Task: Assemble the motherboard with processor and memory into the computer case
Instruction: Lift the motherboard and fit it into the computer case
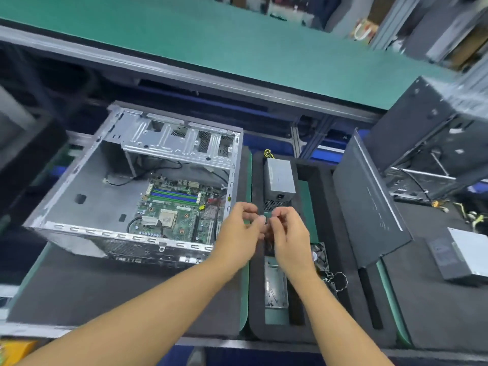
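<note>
An open silver computer case (79,180) lies on its side on the grey mat. The green motherboard (184,223) sits inside it, with the processor (168,218) in its socket and blue and green memory slots (174,196) behind that. My left hand (237,228) and my right hand (290,233) meet just right of the case, over the black foam tray (324,286). The fingertips of both hands pinch a small green part (266,215) between them; it is too blurred to identify.
On the foam tray lie a grey power supply (280,180), a fan (319,256) and a silver bracket (276,286). A dark side panel (369,202) leans at the right. Farther right stand another case (435,133) and a second power supply (462,254).
</note>
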The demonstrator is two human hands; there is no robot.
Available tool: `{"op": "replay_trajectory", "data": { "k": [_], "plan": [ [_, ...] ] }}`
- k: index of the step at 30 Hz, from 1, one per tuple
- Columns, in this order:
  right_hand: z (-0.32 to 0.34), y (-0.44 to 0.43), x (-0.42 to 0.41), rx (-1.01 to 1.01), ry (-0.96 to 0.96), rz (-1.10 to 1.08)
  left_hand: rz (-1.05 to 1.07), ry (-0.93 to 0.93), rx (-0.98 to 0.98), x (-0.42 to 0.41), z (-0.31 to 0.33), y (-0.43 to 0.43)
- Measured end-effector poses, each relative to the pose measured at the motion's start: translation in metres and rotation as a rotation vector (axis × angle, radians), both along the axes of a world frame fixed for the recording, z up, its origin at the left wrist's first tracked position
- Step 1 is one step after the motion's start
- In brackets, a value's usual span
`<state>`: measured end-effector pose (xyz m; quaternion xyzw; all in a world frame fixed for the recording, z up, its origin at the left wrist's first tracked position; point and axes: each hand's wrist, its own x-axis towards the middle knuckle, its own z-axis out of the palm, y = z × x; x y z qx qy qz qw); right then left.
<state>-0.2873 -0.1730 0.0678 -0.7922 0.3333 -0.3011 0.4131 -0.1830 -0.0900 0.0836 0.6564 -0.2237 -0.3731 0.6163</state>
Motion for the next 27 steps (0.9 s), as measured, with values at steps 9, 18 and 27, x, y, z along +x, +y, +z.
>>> {"op": "replay_trajectory", "data": {
  "k": [9, 18, 27],
  "plan": [
    [0.056, 0.039, 0.075, -0.22, -0.045, 0.23, 0.075, -0.013, -0.121, 0.074, 0.049, 0.062],
    [0.062, 0.101, 0.154, -0.233, -0.008, 0.597, -0.017, 0.362, -0.083, 0.161, 0.054, 0.161],
    [0.051, 0.198, 0.25, 0.032, -0.046, 0.738, 0.138, 0.307, 0.047, 0.234, 0.041, 0.28]
  ]
}}
